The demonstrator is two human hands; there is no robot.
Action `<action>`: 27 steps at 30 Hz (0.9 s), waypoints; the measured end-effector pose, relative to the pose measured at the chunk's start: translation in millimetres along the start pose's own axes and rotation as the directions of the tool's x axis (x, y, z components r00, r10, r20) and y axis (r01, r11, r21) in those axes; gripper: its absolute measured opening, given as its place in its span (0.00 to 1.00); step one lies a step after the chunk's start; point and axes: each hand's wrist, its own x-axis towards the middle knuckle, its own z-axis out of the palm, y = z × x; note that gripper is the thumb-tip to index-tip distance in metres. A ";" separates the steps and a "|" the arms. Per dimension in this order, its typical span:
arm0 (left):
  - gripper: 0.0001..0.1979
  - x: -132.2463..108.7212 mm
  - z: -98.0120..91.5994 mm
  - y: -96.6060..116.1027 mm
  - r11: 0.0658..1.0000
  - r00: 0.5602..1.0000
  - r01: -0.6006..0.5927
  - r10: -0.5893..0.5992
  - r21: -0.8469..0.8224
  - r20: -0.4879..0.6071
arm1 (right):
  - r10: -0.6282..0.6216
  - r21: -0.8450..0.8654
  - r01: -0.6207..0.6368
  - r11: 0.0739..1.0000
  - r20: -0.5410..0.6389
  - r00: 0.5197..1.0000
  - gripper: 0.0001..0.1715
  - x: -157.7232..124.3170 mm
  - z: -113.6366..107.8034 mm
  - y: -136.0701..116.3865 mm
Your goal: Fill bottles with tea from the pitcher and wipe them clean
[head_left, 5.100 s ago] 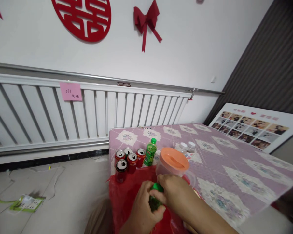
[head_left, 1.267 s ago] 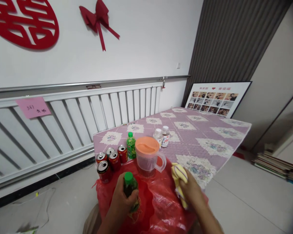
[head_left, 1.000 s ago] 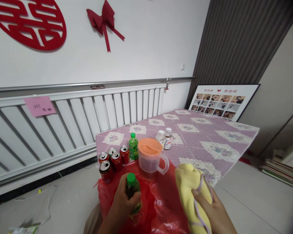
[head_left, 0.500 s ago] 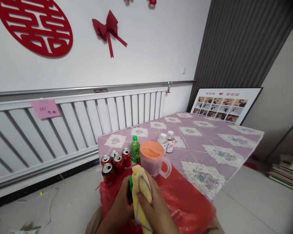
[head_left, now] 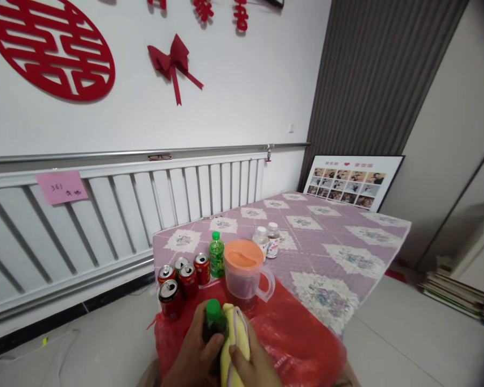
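My left hand (head_left: pixel 197 352) is wrapped round a dark green bottle (head_left: pixel 215 320) with a bright green cap. Pressed against the bottle's right side is a folded yellow cloth (head_left: pixel 234 344) with a purple edge, gripped in my right hand (head_left: pixel 254 355). Both hands are over a red plastic sheet (head_left: pixel 294 344). Just beyond them stands a clear pitcher (head_left: pixel 242 282) with an orange lid. A second green bottle (head_left: pixel 216 255) is upright at the pitcher's left. Several open cans (head_left: pixel 170 302) are grouped further left.
Two white-capped jars (head_left: pixel 272 242) stand behind the pitcher on the purple patterned cover (head_left: pixel 262 203). A white radiator (head_left: pixel 145 209) runs along the wall at the back left. A photo board (head_left: pixel 353 180) leans at the far right, near stacked books (head_left: pixel 452 295) on the floor.
The held bottle now stands clear of the cloth, its cap and neck showing. The cloth has come down and tilts less over the bottle. The head view has shifted a little.
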 end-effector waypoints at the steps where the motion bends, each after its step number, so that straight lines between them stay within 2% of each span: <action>1: 0.29 -0.2 0.7 -0.8 1.000 1.000 0.023 -0.023 0.005 -0.013 | -0.011 0.011 0.011 1.000 -0.005 1.000 0.44 0.2 -1.1 -5.7; 5: 0.27 0.7 1.0 -0.7 0.997 0.998 0.054 -0.052 0.047 -0.040 | -0.074 0.052 0.076 0.996 -0.051 0.996 0.44 1.0 -4.2 -33.6; 8: 0.24 2.5 -1.4 2.4 0.996 1.000 0.006 -0.005 0.093 -0.013 | -0.129 0.021 0.130 0.991 -0.045 0.991 0.41 4.0 -4.6 -47.2; 10: 0.23 3.2 -2.8 3.0 0.994 0.999 -0.023 0.026 0.109 -0.026 | -0.117 0.036 0.118 0.992 -0.025 0.993 0.39 7.0 -5.7 -48.4; 14: 0.23 3.6 -3.4 -4.7 0.994 0.996 -0.032 0.039 0.103 -0.075 | -0.020 0.089 0.018 0.996 0.025 0.999 0.37 10.4 -9.8 -29.3; 18: 0.28 3.5 -5.3 -14.1 0.998 0.988 -0.027 0.035 0.054 -0.151 | 0.024 0.003 -0.024 1.000 0.084 0.996 0.37 8.7 -9.2 1.5; 21: 0.26 2.4 -10.1 -13.6 1.000 0.992 0.006 -0.003 0.025 -0.122 | 0.020 -0.010 -0.019 1.000 0.081 0.996 0.39 6.8 -7.9 6.5; 24: 0.23 0.9 -15.0 -11.7 0.999 0.999 0.034 -0.033 0.026 -0.023 | -0.022 0.003 0.022 1.000 0.022 1.000 0.38 4.6 -11.1 -14.0; 27: 0.25 0.3 -17.6 -17.2 1.000 0.999 0.003 -0.002 0.028 -0.038 | -0.111 0.001 0.111 0.994 -0.028 0.993 0.38 2.8 -17.0 -44.6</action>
